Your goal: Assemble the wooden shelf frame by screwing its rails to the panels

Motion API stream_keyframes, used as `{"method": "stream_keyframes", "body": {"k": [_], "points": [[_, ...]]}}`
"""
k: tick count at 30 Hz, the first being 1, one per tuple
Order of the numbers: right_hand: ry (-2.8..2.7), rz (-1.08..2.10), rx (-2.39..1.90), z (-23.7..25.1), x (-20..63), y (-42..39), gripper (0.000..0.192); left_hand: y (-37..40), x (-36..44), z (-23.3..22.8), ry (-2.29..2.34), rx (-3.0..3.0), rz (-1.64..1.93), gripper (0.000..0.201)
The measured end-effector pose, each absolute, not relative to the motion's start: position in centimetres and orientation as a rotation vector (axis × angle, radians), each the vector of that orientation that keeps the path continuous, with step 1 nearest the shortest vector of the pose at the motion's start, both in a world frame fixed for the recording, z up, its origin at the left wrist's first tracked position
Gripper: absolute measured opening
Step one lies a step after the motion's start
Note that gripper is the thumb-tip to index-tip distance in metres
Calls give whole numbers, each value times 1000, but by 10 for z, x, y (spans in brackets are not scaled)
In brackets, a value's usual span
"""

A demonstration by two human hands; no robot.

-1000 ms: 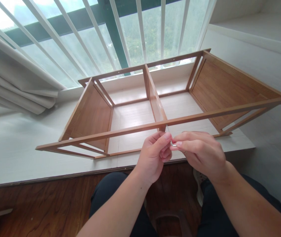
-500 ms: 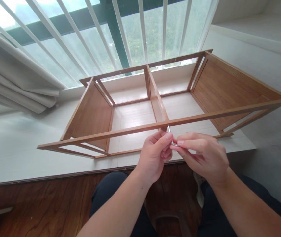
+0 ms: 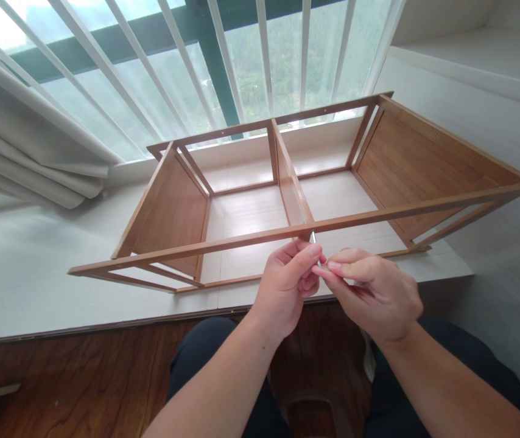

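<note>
So the wooden shelf frame [image 3: 282, 182] is lying on its side on the white window ledge [image 3: 36, 274], and the person is working right at the front rail [image 3: 223, 241], at the spot where the middle divider [image 3: 291, 182] is meeting it.

Both hands are pinching a small metal hex key [image 3: 315, 243]. The left hand [image 3: 287, 286] is closed around it with thumb and forefinger, and the right hand [image 3: 374, 286] is gripping it from the other side, fingertips touching the left ones. The short silver end is poking up just above the fingers and going into the underside of the rail, directly above both hands. I can't make out the screw itself, it's too small and hidden by the rail.

My read: this is the tightening step on that centre joint. The next bit looks like it's calling for a small twist with the key kept straight in its socket, since there's not much swing room with the rail sitting that close above the knuckles. Letting the key tilt would probably make it slip out.

The curtain [image 3: 31, 158] is bunching up far off to the left of the left hand, and the person's knees are sitting below both wrists.
</note>
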State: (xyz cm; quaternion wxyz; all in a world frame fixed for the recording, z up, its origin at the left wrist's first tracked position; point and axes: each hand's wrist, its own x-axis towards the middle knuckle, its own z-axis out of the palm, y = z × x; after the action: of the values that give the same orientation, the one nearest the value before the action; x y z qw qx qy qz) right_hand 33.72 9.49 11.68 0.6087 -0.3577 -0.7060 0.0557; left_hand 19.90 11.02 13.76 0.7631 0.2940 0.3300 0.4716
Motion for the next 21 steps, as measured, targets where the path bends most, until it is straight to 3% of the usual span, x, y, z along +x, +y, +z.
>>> {"method": "stream_keyframes", "body": {"k": [3,9,14,21], "points": [[-1558,222,-848,110,333,93,25,110,199,138,717,646,1029,31],[-1263,718,-926,100,319,83,16,110,200,140,756,661,1056,27],[-1201,844,-1043,111,311,77,45,110,200,141,765,654,1041,26],[-1007,955,-985,122,299,75,45,110,199,140,740,644,1051,23]]}}
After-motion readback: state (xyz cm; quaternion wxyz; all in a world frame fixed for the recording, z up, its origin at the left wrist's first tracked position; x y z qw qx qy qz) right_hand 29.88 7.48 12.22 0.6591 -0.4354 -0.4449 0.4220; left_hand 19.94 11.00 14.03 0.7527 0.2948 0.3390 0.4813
